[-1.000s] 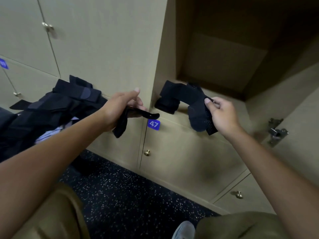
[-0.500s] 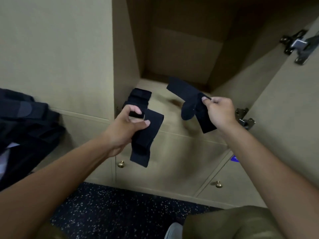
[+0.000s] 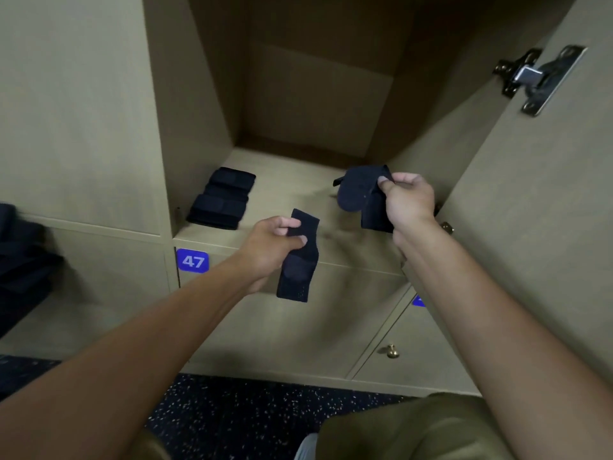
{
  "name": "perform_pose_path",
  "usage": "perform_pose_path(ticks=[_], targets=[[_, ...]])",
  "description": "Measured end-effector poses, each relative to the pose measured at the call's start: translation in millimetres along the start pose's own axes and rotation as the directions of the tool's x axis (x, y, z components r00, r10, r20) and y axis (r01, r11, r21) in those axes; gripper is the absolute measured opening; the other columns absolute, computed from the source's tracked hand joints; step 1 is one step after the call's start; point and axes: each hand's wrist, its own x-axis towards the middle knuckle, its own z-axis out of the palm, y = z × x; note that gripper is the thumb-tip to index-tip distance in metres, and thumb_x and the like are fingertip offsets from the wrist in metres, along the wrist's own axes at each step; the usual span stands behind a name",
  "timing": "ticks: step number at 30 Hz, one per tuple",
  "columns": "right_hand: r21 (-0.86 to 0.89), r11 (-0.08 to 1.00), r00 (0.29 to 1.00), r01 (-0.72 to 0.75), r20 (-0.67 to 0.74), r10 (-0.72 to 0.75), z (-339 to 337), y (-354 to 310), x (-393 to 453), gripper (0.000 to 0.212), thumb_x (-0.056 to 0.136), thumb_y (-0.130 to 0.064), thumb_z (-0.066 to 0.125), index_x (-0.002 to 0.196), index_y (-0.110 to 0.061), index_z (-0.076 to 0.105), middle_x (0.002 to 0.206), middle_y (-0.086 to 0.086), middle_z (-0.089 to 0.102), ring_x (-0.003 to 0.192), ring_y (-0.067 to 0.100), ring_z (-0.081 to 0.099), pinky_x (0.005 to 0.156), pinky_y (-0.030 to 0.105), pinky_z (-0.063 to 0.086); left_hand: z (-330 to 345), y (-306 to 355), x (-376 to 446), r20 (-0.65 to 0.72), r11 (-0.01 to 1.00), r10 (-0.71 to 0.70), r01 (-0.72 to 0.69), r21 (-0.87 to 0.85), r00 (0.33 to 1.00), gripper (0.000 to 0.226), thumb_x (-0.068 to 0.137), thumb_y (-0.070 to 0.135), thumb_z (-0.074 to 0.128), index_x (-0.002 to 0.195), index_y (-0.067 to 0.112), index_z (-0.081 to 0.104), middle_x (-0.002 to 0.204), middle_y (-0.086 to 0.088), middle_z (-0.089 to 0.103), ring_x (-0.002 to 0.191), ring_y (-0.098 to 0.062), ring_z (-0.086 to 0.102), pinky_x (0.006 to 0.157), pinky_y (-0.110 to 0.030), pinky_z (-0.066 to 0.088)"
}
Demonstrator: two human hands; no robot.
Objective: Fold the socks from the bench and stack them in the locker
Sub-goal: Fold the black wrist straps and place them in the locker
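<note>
With the folded stack (image 3: pixel 221 198) newly on the locker shelf (image 3: pixel 285 180), the left hand (image 3: pixel 268 249) and right hand (image 3: pixel 409 199) each pinch an unfolded dark sock (image 3: pixel 298 260), more clothing (image 3: pixel 23 257) waiting at left.

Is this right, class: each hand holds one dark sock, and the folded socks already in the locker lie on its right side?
Not quite. The head view shows the folded socks on the left side of the locker. The left hand and right hand do each hold one dark sock.

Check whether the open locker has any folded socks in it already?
Yes, a stack of folded dark socks lies on the locker floor at its front left corner.
</note>
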Motion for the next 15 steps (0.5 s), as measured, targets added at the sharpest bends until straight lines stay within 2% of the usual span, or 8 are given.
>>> perform_pose_path(ticks=[2, 3, 4, 8, 10, 13, 14, 15], targets=[[0.027, 1.0, 1.0, -0.013, -0.006, 0.013, 0.8, 1.4, 2.8, 0.013, 0.097, -0.016, 0.067, 0.093, -0.027, 0.06, 0.104, 0.003, 0.072, 0.1, 0.022, 0.07, 0.085, 0.037, 0.058, 6.2, 1.6, 8.1, 0.035, 1.0, -0.018, 0.018, -0.016, 0.999, 0.05, 0.099, 0.005, 0.063, 0.147, 0.009, 0.049, 0.129, 0.001, 0.056, 0.1, -0.005, 0.063, 0.092, -0.017, 0.05], [0.042, 0.999, 1.0, -0.02, -0.008, 0.02, 0.2, 2.5, 4.7, 0.013, 0.097, -0.016, 0.066, 0.092, -0.027, 0.06, 0.103, 0.002, 0.072, 0.1, 0.024, 0.07, 0.087, 0.039, 0.059, 10.3, 3.2, 13.1, 0.05, 0.999, -0.015, 0.017, -0.038, 0.999, 0.055, 0.099, 0.005, 0.064, 0.15, 0.009, 0.044, 0.141, -0.003, 0.054, 0.112, -0.011, 0.062, 0.108, -0.027, 0.045], [0.055, 0.998, 1.0, -0.023, -0.009, 0.023, 0.1, 3.4, 6.6, 0.014, 0.098, -0.016, 0.065, 0.092, -0.028, 0.061, 0.102, 0.002, 0.072, 0.102, 0.024, 0.07, 0.09, 0.042, 0.059, 15.8, 6.2, 16.8, 0.069, 0.998, -0.003, 0.007, -0.06, 0.998, 0.06, 0.099, 0.005, 0.064, 0.154, 0.008, 0.039, 0.15, -0.008, 0.05, 0.122, -0.015, 0.059, 0.117, -0.033, 0.039], [0.103, 0.994, 0.999, -0.039, -0.02, 0.042, -0.1, 4.6, 13.4, 0.009, 0.099, -0.018, 0.064, 0.098, -0.027, 0.062, 0.102, 0.002, 0.07, 0.104, 0.024, 0.068, 0.094, 0.042, 0.057, 40.1, 12.8, 27.7, 0.148, 0.991, 0.058, -0.039, -0.132, 0.987, 0.073, 0.102, 0.01, 0.061, 0.16, 0.001, 0.018, 0.164, -0.015, 0.029, 0.145, -0.022, 0.041, 0.124, -0.038, 0.027], [0.119, 0.991, 0.998, -0.057, -0.016, 0.06, 0.6, 3.7, 13.6, 0.007, 0.1, -0.018, 0.063, 0.104, -0.023, 0.063, 0.099, 0.0, 0.068, 0.104, 0.023, 0.067, 0.094, 0.04, 0.056, 48.2, 7.8, 33.6, 0.15, 0.991, 0.053, -0.033, -0.129, 0.987, 0.076, 0.103, 0.021, 0.06, 0.161, 0.003, 0.014, 0.166, -0.015, 0.027, 0.149, -0.024, 0.035, 0.125, -0.039, 0.025], [0.133, 0.988, 0.997, -0.083, 0.009, 0.082, 3.3, 2.4, 11.7, 0.017, 0.099, -0.018, 0.064, 0.116, -0.016, 0.065, 0.108, 0.002, 0.069, 0.109, 0.022, 0.065, 0.099, 0.04, 0.053, 48.7, 1.2, 40.7, 0.068, 0.982, 0.11, -0.119, 0.147, 0.992, 0.08, 0.099, 0.053, 0.057, 0.161, 0.013, 0.025, 0.166, -0.01, 0.028, 0.152, -0.021, 0.029, 0.126, -0.045, 0.023], [0.14, 0.986, 0.996, -0.091, 0.018, 0.09, 4.9, 2.0, 10.4, 0.018, 0.099, -0.017, 0.064, 0.117, -0.015, 0.066, 0.112, 0.004, 0.07, 0.11, 0.023, 0.066, 0.101, 0.042, 0.053, 45.8, -0.1, 38.6, 0.044, 0.964, 0.144, -0.151, 0.221, 0.989, 0.09, 0.092, 0.069, 0.053, 0.161, 0.017, 0.029, 0.167, -0.008, 0.027, 0.153, -0.02, 0.027, 0.127, -0.046, 0.021], [0.149, 0.984, 0.996, -0.094, 0.026, 0.091, 6.8, 1.1, 8.6, 0.018, 0.098, -0.017, 0.065, 0.115, -0.014, 0.066, 0.113, 0.005, 0.071, 0.11, 0.024, 0.067, 0.103, 0.043, 0.053, 43.1, 0.8, 34.2, 0.042, 0.962, 0.166, -0.171, 0.214, 0.985, 0.103, 0.082, 0.083, 0.051, 0.16, 0.018, 0.032, 0.166, -0.006, 0.03, 0.152, -0.018, 0.028, 0.127, -0.046, 0.021]])
